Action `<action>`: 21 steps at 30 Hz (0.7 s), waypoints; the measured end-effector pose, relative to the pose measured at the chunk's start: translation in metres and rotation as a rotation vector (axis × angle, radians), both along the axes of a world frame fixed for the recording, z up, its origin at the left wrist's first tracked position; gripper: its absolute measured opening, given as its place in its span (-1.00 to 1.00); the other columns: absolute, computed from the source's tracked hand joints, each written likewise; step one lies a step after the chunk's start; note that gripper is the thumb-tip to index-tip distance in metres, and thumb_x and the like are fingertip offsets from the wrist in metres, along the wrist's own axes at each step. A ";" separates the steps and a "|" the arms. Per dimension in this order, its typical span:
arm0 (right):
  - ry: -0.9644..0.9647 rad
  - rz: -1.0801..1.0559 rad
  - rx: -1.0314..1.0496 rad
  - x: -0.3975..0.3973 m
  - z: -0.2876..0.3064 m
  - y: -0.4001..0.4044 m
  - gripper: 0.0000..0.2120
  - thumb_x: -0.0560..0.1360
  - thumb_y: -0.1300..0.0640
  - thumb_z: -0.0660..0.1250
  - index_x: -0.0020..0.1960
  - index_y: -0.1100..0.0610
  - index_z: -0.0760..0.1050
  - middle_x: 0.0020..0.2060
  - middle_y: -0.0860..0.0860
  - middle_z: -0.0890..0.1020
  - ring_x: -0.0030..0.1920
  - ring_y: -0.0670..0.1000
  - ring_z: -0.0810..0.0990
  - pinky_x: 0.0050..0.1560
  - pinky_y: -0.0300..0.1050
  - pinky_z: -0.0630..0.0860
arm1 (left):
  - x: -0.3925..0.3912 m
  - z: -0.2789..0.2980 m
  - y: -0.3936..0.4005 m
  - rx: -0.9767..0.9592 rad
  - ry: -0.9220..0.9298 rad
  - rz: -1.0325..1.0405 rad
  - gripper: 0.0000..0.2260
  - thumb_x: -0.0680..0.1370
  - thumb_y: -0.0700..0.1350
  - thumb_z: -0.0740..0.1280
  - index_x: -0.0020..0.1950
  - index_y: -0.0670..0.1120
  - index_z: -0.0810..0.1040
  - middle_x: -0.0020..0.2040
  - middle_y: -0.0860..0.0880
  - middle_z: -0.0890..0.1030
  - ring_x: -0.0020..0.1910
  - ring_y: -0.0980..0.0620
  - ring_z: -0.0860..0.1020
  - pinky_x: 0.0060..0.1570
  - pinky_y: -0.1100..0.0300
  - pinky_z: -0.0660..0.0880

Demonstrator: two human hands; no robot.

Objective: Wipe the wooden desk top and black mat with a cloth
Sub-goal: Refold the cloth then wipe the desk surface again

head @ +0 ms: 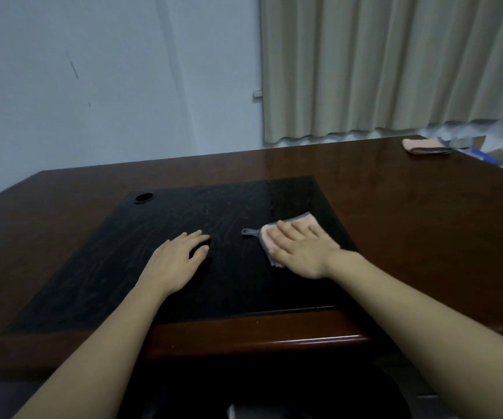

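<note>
Pressing pink cloth (300,222) flat on black mat (123,267), right hand (301,252)

A pale wall (93,86) fills the upper left of the frame. Beige curtains (395,62) hang in folds across the upper right. At the far right edge, a folded pink cloth (424,145) lies flat, and just beside it cardboard boxes (498,155) and a blue item (483,154) crowd together, too blurred to identify. A round black hole (143,197) sits left of centre.
</note>
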State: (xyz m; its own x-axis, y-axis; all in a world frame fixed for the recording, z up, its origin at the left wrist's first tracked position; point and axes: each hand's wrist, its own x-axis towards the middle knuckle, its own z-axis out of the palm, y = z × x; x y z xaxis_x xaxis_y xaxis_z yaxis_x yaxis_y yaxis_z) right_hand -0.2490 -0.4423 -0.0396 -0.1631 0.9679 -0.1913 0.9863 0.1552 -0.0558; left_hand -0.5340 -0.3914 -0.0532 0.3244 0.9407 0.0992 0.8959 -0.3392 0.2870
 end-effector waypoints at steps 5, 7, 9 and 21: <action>0.032 0.221 -0.010 -0.005 0.006 -0.069 -0.31 0.57 -0.36 -0.32 0.64 -0.14 -0.25 0.63 -0.09 -0.22 0.62 0.02 -0.27 0.57 0.03 -0.30 | -0.001 -0.002 0.002 -0.015 0.000 -0.023 -0.59 0.70 0.11 0.08 0.56 0.13 0.29 0.60 0.10 0.21 0.60 0.02 0.13 0.55 -0.05 0.06; 0.111 0.233 -0.037 0.012 0.009 -0.094 -0.37 0.59 -0.36 -0.28 0.62 -0.22 -0.25 0.61 -0.18 -0.26 0.59 -0.06 -0.35 0.56 -0.03 -0.36 | -0.001 -0.003 0.003 -0.011 -0.008 -0.030 -0.58 0.70 0.12 0.08 0.56 0.13 0.29 0.60 0.11 0.21 0.60 0.02 0.12 0.56 -0.05 0.06; 0.151 0.200 -0.059 0.031 0.008 -0.103 -0.39 0.60 -0.38 -0.23 0.60 -0.29 -0.26 0.59 -0.25 -0.29 0.57 -0.10 -0.39 0.57 -0.04 -0.37 | -0.003 -0.004 0.003 -0.018 -0.001 -0.032 -0.58 0.70 0.12 0.07 0.56 0.14 0.28 0.60 0.12 0.20 0.60 0.04 0.12 0.57 -0.05 0.06; 0.077 0.035 -0.043 0.089 -0.003 -0.011 -0.40 0.66 -0.31 -0.20 0.63 -0.20 -0.28 0.62 -0.14 -0.25 0.61 0.01 -0.29 0.59 0.10 -0.29 | -0.002 -0.004 -0.001 0.029 -0.077 0.021 -0.64 0.69 0.06 0.15 0.50 0.13 0.40 0.54 0.10 0.35 0.55 0.07 0.25 0.52 0.02 0.21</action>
State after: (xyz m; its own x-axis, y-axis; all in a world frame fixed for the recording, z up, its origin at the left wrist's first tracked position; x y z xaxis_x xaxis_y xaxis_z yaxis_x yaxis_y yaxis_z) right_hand -0.1600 -0.4533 -0.0428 -0.2125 0.9526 -0.2179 0.9729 0.1854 -0.1382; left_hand -0.5364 -0.3921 -0.0572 0.2948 0.9436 0.1506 0.8785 -0.3297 0.3457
